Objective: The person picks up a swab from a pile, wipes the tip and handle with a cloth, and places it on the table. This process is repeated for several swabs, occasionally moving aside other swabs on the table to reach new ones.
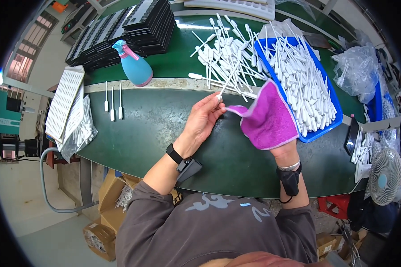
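Observation:
My left hand (205, 116) pinches the bulb end of a white plastic dropper (226, 85) between thumb and fingers, its thin stem slanting up and to the right. A purple cloth (272, 120) drapes over my right hand (286, 152) and hides its fingers; the hand grips it from beneath. One corner of the cloth reaches toward my left fingertips. Beyond both hands lies a loose pile of white droppers (227, 55). To the right, a blue tray (338, 120) is heaped with more of them. Three droppers (112, 109) lie side by side on the green table at the left.
A blue spray bottle (136, 66) with a pink trigger stands behind the left side, before stacked black trays (124, 31). White perforated panels (66, 104) and a plastic bag (87, 129) sit at the left edge. A small fan (384, 177) is at far right.

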Action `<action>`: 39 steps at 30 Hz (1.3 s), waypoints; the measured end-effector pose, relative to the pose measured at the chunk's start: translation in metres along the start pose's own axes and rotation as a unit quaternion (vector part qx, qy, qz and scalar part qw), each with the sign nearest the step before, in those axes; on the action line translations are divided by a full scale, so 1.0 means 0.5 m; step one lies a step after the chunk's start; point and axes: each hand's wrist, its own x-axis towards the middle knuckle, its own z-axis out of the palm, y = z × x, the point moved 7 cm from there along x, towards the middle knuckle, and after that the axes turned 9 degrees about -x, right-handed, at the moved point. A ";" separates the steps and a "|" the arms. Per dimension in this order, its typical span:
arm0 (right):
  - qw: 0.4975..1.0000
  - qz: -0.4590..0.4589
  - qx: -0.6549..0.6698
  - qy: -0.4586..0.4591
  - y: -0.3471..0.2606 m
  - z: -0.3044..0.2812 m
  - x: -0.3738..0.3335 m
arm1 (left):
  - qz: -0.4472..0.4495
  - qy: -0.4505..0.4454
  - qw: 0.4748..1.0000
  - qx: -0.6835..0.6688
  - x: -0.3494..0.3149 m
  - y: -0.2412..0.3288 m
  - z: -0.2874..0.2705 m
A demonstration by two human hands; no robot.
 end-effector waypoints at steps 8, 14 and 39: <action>0.993 -0.075 -0.046 0.074 0.061 -0.103 -0.006 | -0.041 -0.061 0.996 0.049 -0.036 -0.038 0.087; 0.942 -0.060 -0.292 0.153 0.063 -0.082 -0.014 | -0.194 -0.156 0.922 0.296 -0.105 -0.154 0.092; 0.928 0.084 -0.362 -0.036 0.124 -0.070 0.005 | 0.177 -0.107 0.839 0.504 -0.038 0.013 0.164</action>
